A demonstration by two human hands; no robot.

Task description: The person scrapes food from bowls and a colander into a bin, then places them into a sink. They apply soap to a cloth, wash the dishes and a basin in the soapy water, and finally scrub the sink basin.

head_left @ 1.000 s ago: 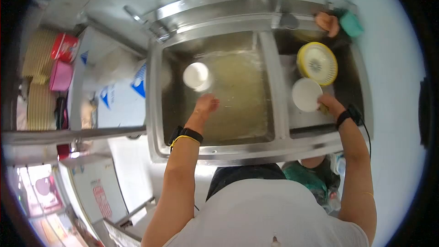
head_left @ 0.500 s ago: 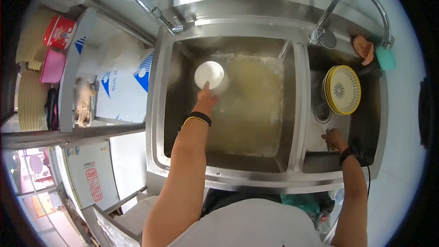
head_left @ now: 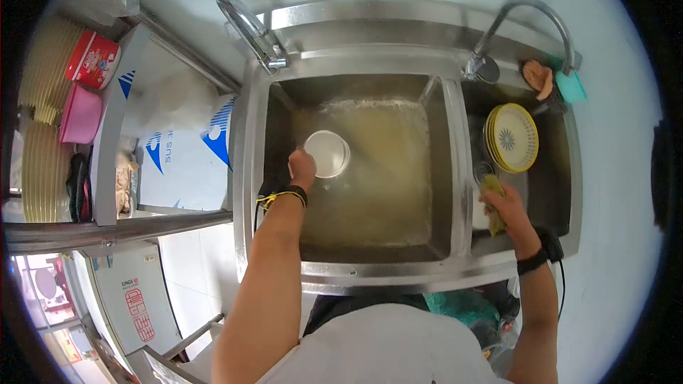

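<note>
In the large left basin (head_left: 440, 171), cloudy water surrounds a white bowl (head_left: 327, 154). My left hand (head_left: 302, 168) is closed on the bowl's left rim, which is tilted. My right hand (head_left: 506, 208) grips a yellow-green sponge (head_left: 492, 186) over the smaller right basin (head_left: 555, 206). Just beyond that hand stands a stack of yellow-rimmed bowls (head_left: 515, 141), the top one with a dark starburst pattern. Part of a white dish (head_left: 481, 219) shows below the sponge; the hand hides some of it.
One faucet (head_left: 249, 28) rises behind the left basin and another (head_left: 530, 1) behind the right. An orange cloth (head_left: 538, 80) and a turquoise container (head_left: 570, 87) sit at the back right corner. To the left, a shelf holds stacked plates (head_left: 46, 171) and a pink tub (head_left: 82, 114).
My left hand has moved from the bowl's near side to its left rim, and the bowl now tilts. The right hand has moved away from me, lifting the sponge into view. The camera has shifted slightly.
</note>
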